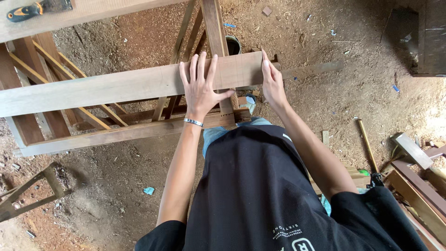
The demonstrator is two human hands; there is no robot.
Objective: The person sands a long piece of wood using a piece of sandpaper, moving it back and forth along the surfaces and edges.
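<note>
While left hand (200, 88) is pressing flat, fingers spread, on long pale wooden plank (116, 86), right hand (272, 81) is cupping its 3 o'clock end; plank risking sliding off wooden frame (216, 23).

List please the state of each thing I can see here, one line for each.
Plank: lying flat across the wooden frame.
Left hand: open, flat on the plank.
Right hand: against the plank's end.
Bracelet: on the left wrist.
Hand tool: lying unused on a board.

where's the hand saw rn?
Head view, top-left corner: the hand saw with a black-and-orange handle lies on a pale board, far left of both hands.
</note>
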